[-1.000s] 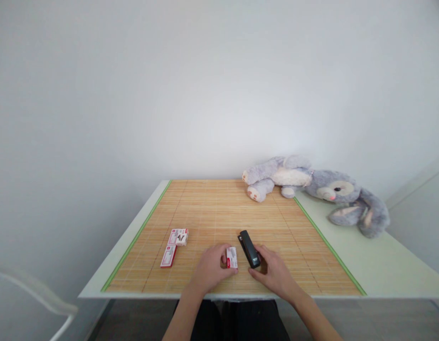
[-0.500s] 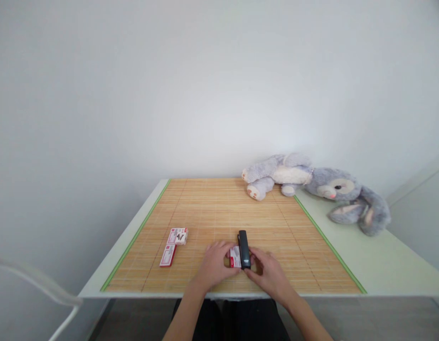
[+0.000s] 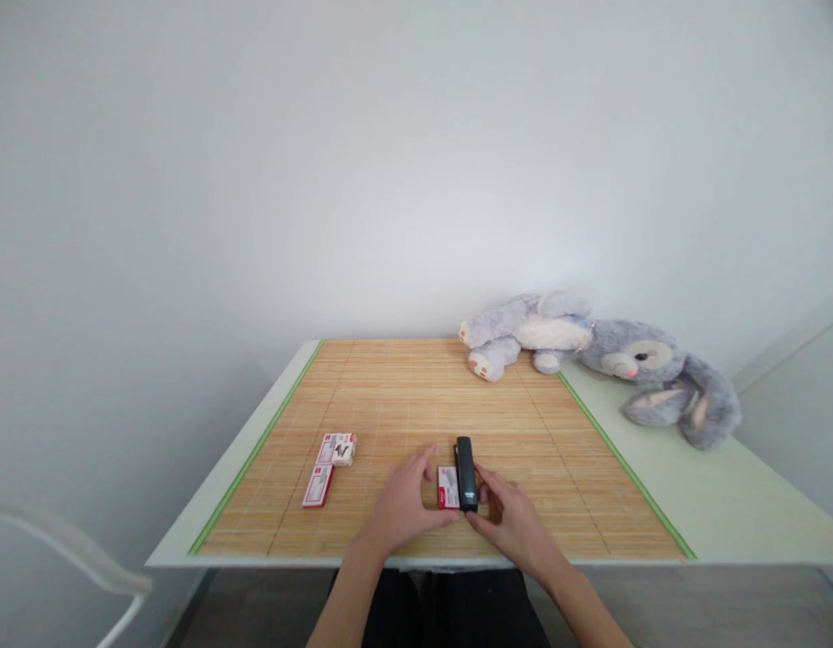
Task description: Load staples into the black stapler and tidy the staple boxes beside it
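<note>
A black stapler (image 3: 466,473) lies lengthwise on the bamboo mat (image 3: 403,396), pointing away from me. Against its left side rests a small red-and-white box (image 3: 448,487), perhaps of staples. My left hand (image 3: 404,500) is open just left of that box, thumb and fingers spread, apart from the box. My right hand (image 3: 509,520) grips the stapler's near part, with the thumb at its near end and the fingertips on its right side. The last fingers of this hand are curled under and partly hidden.
At the left of the mat lie two flat red-and-white boxes, the nearer box (image 3: 318,486) and one behind it, with a small white box (image 3: 344,449) beside the farther one. A grey plush rabbit (image 3: 558,333) lies across the back right. A white cable (image 3: 72,540) hangs at the lower left.
My left hand has let go of the small box, its fingers spreading up and away to the left. The stapler and the box have shifted very slightly right. My right hand stays at the stapler.
</note>
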A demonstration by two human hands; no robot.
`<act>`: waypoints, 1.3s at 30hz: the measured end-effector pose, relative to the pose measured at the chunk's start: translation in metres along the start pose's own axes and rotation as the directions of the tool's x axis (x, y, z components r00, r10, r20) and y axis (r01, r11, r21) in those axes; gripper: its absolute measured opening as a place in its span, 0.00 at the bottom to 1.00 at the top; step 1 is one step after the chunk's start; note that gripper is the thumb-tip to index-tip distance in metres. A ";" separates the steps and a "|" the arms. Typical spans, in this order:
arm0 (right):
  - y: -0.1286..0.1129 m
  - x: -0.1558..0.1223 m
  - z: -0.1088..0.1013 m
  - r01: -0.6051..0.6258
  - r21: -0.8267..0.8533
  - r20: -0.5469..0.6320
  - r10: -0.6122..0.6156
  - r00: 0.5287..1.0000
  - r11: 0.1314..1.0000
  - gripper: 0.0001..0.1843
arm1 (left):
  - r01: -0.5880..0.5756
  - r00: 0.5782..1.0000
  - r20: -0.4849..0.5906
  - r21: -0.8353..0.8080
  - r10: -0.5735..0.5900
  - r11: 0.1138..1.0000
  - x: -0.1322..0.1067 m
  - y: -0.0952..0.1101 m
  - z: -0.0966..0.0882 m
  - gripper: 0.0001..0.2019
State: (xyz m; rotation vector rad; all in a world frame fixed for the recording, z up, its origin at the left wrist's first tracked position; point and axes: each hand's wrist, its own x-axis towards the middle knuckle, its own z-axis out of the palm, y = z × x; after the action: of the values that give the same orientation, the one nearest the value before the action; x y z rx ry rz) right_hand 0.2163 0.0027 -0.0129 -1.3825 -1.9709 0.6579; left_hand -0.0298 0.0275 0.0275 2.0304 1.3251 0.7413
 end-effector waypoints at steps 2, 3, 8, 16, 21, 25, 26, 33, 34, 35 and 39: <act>0.003 -0.002 0.000 -0.001 -0.001 0.004 0.001 1.000 1.000 0.42 | 0.028 0.997 -0.068 -0.001 -0.028 1.000 -0.005 -0.010 -0.018 0.43; 0.003 -0.002 -0.001 -0.002 -0.003 0.004 0.002 1.000 1.000 0.43 | 0.043 0.992 -0.116 0.025 -0.040 0.999 -0.009 -0.018 -0.029 0.36; 0.003 -0.003 -0.001 0.003 -0.003 0.013 -0.003 1.000 1.000 0.45 | 0.330 0.818 -0.547 0.190 -0.180 0.925 -0.037 -0.079 -0.086 0.21; 0.000 -0.003 -0.003 0.002 0.000 0.016 -0.002 1.000 1.000 0.45 | 0.574 0.766 -0.535 0.320 -0.356 0.753 -0.068 -0.133 -0.096 0.35; -0.004 -0.002 -0.006 -0.007 -0.011 0.029 0.008 1.000 1.000 0.44 | 0.574 0.776 -0.517 0.341 -0.361 0.745 -0.051 -0.128 -0.095 0.33; -0.006 -0.003 -0.006 -0.005 -0.013 0.012 0.006 1.000 1.000 0.43 | 0.594 0.751 -0.557 0.332 -0.356 0.733 -0.042 -0.126 -0.092 0.31; -0.006 -0.003 -0.006 -0.004 -0.013 0.009 0.004 1.000 1.000 0.43 | 0.596 0.746 -0.566 0.329 -0.352 0.733 -0.041 -0.126 -0.092 0.31; 0.000 -0.002 -0.002 0.003 -0.019 0.014 -0.002 1.000 1.000 0.44 | 0.597 0.671 -0.690 0.287 -0.270 0.749 -0.036 -0.098 -0.095 0.23; 0.000 -0.002 -0.002 0.001 -0.018 0.018 -0.001 1.000 1.000 0.44 | 0.596 0.642 -0.728 0.276 -0.242 0.754 -0.037 -0.089 -0.094 0.23; 0.000 -0.002 -0.002 -0.001 -0.018 0.021 0.002 1.000 1.000 0.44 | 0.591 0.614 -0.760 0.263 -0.213 0.763 -0.037 -0.078 -0.092 0.23; -0.003 -0.002 -0.004 -0.006 -0.022 0.022 0.006 1.000 1.000 0.44 | 0.520 0.591 -0.784 0.192 -0.188 0.832 -0.044 -0.030 -0.059 0.22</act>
State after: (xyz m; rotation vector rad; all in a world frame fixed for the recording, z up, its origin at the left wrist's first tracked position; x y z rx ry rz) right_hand 0.2180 -0.0004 -0.0090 -1.4004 -1.9970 0.6591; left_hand -0.1057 0.0070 0.0386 1.6486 2.4755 1.2511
